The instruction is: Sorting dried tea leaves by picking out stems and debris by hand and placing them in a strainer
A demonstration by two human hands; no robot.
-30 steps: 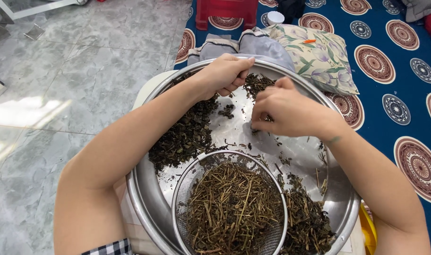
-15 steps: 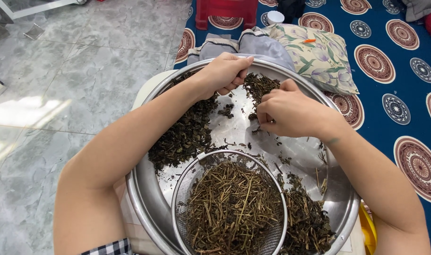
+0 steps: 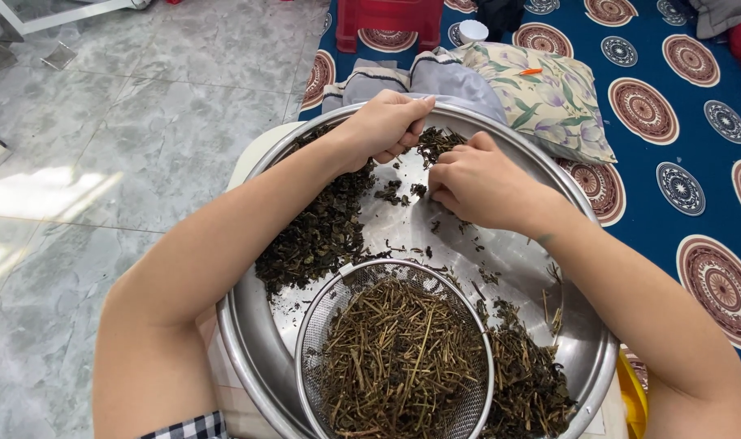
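A wide steel basin (image 3: 578,358) sits in front of me with dark dried leaves (image 3: 322,232) heaped along its left side and more at the lower right (image 3: 529,382). A round wire sieve (image 3: 314,325) full of brownish stems (image 3: 399,358) rests in the basin's near part. My left hand (image 3: 383,126) is curled over leaves at the basin's far rim, fingers closed on a pinch of them. My right hand (image 3: 476,183) lies just right of it, fingers bent down onto a small clump of leaves (image 3: 437,145).
A floral cushion (image 3: 549,93) and folded grey cloth (image 3: 435,77) lie beyond the basin on a blue patterned rug (image 3: 671,162). A red stool (image 3: 387,16) stands farther back. Grey marble floor (image 3: 127,146) spreads to the left.
Both hands stay at the far side of the basin, working the leaves; the right hand has shifted slightly toward the left hand. The sieve and basin have not moved.
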